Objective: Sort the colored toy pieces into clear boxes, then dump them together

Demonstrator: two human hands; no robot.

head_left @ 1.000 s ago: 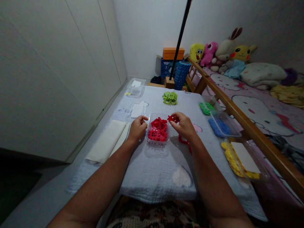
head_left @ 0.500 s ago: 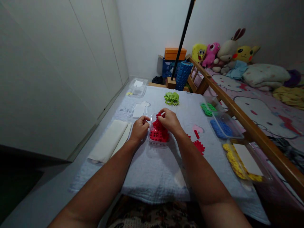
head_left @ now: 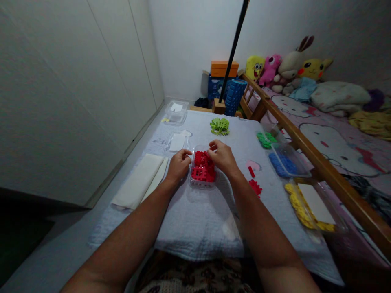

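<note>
A transparent plastic container (head_left: 204, 186) stands on the cloth in front of me, with red interlocking plastic pieces (head_left: 203, 173) piled inside. My left hand (head_left: 179, 166) grips its left rim, thumb and fingers closed on the edge. Over the right rim is my right hand (head_left: 225, 158), its thumb and fingers slightly apart beside the pile, with no piece visible between them. To the right of that forearm, a red toothed piece (head_left: 255, 187) and a narrow red strip (head_left: 251, 171) lie on the cloth, near a pale pink shape.
Light green pieces (head_left: 219, 126) lie farther back. Along the right edge are containers of green pieces (head_left: 266, 140), blue pieces (head_left: 282, 165) and yellow pieces (head_left: 301, 211), beside a wooden bed rail (head_left: 305, 140). A folded cream cloth (head_left: 139, 179) lies left.
My right hand has let go of a red piece, which now rests with the others in the container, and has drawn slightly right. The left hand keeps its place.
</note>
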